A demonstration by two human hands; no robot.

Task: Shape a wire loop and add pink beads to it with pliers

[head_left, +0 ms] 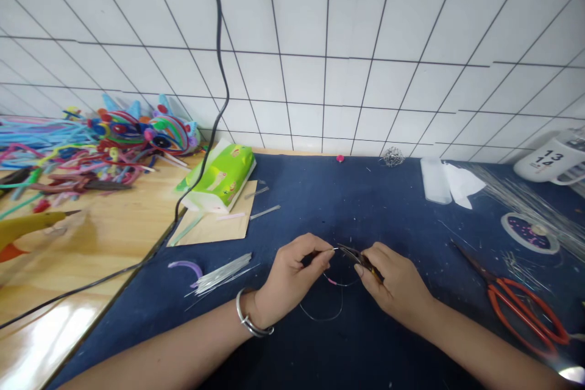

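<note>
Near the middle of the dark blue cloth, my left hand (pixel 297 274) pinches a thin wire (pixel 321 319) between thumb and forefinger. The wire curves in loops below the fingers, and a small pink piece (pixel 329 280) sits on it. My right hand (pixel 397 280) is wrapped round a pair of small pliers (pixel 354 254), whose dark jaws point left and meet the wire end beside my left fingertips. Whether the jaws are closed on the wire is too small to tell.
Orange-handled scissors (pixel 525 311), a bead dish (pixel 530 233) and a mug (pixel 553 158) are at right. At left lie wire strips (pixel 223 273), a green tissue pack (pixel 223 177), a black cable (pixel 222 73), a yellow glue gun (pixel 27 226) and colourful pipe cleaners (pixel 46 134).
</note>
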